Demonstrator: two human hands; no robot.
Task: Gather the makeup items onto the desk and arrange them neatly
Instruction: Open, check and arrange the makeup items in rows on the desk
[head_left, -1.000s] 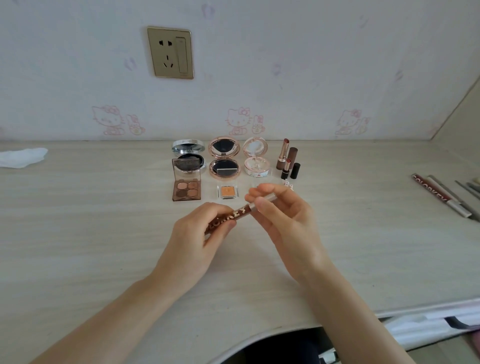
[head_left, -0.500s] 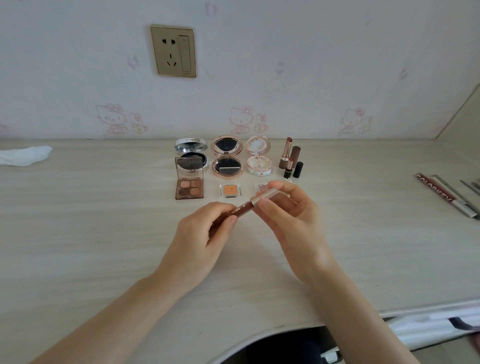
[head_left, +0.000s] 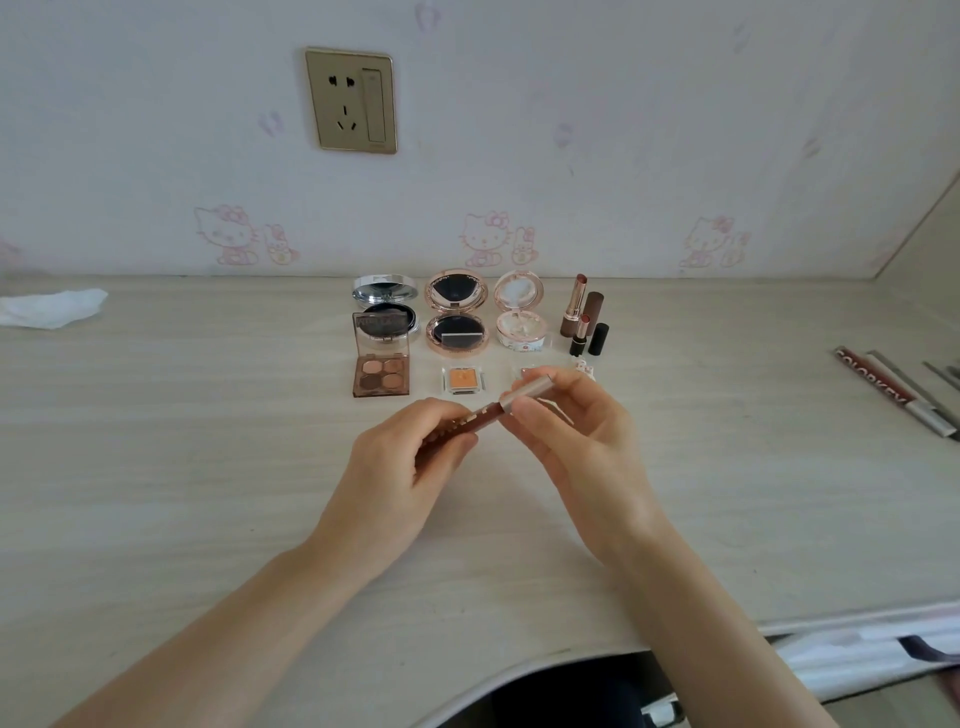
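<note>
Pale wood-grain desk (head_left: 208, 493) against a cartoon-cat wallpapered wall, gold wall socket (head_left: 351, 100) at eleven o'clock. Three round open compacts (head_left: 457, 317) line up at twelve, one four-pan eyeshadow palette (head_left: 381, 371) before them, two uncapped lipsticks (head_left: 575, 305) at one. Centre: left hand (head_left: 400, 483) pinches the brown pencil (head_left: 480, 413) body, right hand (head_left: 576, 431) curls around its silver cap, held just above the desk.
</note>
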